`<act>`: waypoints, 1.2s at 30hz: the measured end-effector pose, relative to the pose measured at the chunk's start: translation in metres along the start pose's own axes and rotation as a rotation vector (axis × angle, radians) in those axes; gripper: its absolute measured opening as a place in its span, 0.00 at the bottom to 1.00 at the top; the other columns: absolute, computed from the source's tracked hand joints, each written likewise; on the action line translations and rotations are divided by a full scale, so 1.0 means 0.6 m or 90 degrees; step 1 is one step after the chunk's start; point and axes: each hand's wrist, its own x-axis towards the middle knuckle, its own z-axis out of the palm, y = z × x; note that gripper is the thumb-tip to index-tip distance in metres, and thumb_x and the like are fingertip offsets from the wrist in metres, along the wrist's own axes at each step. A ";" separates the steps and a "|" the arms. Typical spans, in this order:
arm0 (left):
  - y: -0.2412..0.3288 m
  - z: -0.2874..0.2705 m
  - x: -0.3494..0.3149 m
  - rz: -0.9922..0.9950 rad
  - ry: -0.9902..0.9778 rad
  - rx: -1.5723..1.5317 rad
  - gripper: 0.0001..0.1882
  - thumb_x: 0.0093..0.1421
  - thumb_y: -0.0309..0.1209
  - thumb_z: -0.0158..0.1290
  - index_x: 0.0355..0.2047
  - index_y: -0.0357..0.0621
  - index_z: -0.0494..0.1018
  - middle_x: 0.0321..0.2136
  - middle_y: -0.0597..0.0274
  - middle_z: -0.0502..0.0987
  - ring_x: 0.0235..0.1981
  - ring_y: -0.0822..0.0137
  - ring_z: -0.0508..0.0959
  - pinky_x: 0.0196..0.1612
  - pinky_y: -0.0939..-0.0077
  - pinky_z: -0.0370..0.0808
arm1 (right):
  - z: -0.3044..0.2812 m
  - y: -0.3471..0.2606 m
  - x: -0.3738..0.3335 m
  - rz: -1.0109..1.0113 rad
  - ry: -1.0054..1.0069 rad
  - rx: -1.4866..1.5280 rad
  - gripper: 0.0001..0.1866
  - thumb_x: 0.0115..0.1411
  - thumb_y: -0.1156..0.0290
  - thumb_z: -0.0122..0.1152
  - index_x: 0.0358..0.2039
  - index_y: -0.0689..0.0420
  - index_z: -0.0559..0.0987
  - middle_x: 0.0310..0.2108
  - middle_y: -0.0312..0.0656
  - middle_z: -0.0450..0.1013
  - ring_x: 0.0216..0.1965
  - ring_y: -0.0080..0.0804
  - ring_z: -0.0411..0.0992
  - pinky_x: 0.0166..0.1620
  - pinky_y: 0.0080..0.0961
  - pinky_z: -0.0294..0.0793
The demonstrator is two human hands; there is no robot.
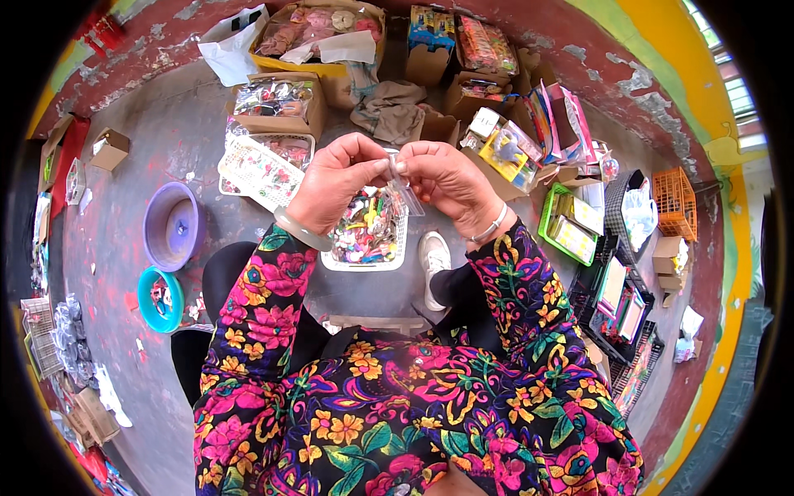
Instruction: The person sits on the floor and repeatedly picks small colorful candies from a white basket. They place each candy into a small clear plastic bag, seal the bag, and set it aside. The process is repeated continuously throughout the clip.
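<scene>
Over a white plastic basket heaped with small colourful trinkets, my two hands meet. A small clear plastic bag hangs between them, its top edge pinched by the fingertips. My left hand, with a pale bangle at the wrist, is closed on the bag's left side. On the other side my right hand, wearing a thin silvery bracelet, also pinches it. Whether anything lies inside the bag I cannot make out. Left of the basket, a white tray holds more small pieces.
Cardboard boxes of packaged goods line the far wall. A purple basin and a teal basin stand on the floor at left. To the right are a green basket, a black crate and an orange crate.
</scene>
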 end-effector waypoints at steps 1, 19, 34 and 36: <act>-0.001 -0.001 0.001 -0.001 0.006 -0.004 0.04 0.57 0.22 0.48 0.33 0.38 0.68 0.28 0.64 0.72 0.30 0.75 0.73 0.36 0.82 0.72 | 0.001 -0.002 -0.002 0.002 0.002 -0.017 0.05 0.49 0.70 0.59 0.23 0.57 0.75 0.19 0.30 0.69 0.19 0.15 0.64 0.22 0.11 0.60; 0.006 -0.006 0.007 -0.053 -0.004 0.123 0.06 0.56 0.26 0.51 0.33 0.39 0.68 0.28 0.67 0.70 0.29 0.78 0.70 0.34 0.86 0.69 | 0.017 -0.002 -0.001 -0.282 0.135 -0.564 0.09 0.45 0.71 0.57 0.21 0.65 0.74 0.15 0.36 0.68 0.20 0.16 0.63 0.23 0.18 0.64; -0.024 -0.007 0.012 0.000 0.109 0.315 0.05 0.47 0.19 0.46 0.26 0.39 0.66 0.25 0.69 0.68 0.29 0.80 0.66 0.34 0.88 0.64 | 0.035 0.023 0.009 -0.478 0.142 -0.731 0.03 0.45 0.76 0.53 0.21 0.59 0.74 0.21 0.45 0.70 0.27 0.45 0.69 0.30 0.34 0.68; -0.028 -0.010 0.016 0.027 0.129 0.311 0.04 0.47 0.19 0.45 0.26 0.39 0.66 0.25 0.69 0.67 0.29 0.80 0.66 0.33 0.87 0.64 | 0.037 0.023 0.011 -0.475 0.157 -0.734 0.03 0.45 0.75 0.52 0.21 0.59 0.74 0.22 0.45 0.70 0.28 0.45 0.70 0.30 0.35 0.68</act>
